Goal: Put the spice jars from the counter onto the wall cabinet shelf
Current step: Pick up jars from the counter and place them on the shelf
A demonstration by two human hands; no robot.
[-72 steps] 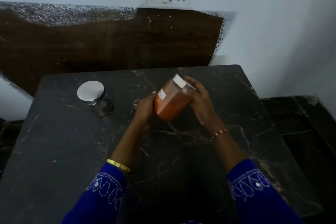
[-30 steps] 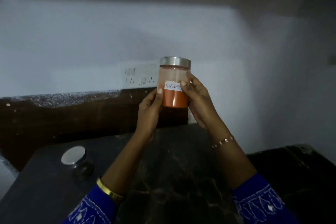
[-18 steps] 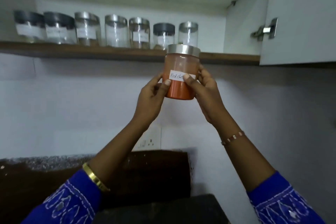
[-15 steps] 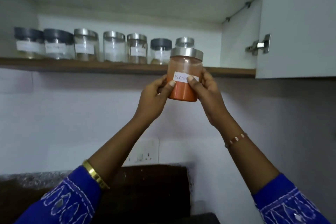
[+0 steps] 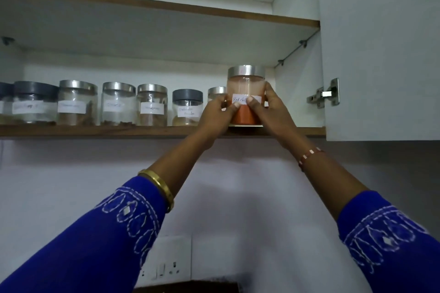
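Wooden shelf (image 5: pixel 95 131) bears round glass chili jar (image 5: pixel 246 100), both hands gripping.

wall socket (image 5: pixel 164 269) below | door hinge (image 5: pixel 325 94) (right) | dark slab (image 5: pixel 185 287), possibly counter

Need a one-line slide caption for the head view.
Both hands set the red chilli jar at the shelf's right end.

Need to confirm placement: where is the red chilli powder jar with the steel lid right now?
In the head view, the steel-lidded red chilli powder jar is at the wooden cabinet shelf, right end of the jar row, gripped by left hand and right hand.
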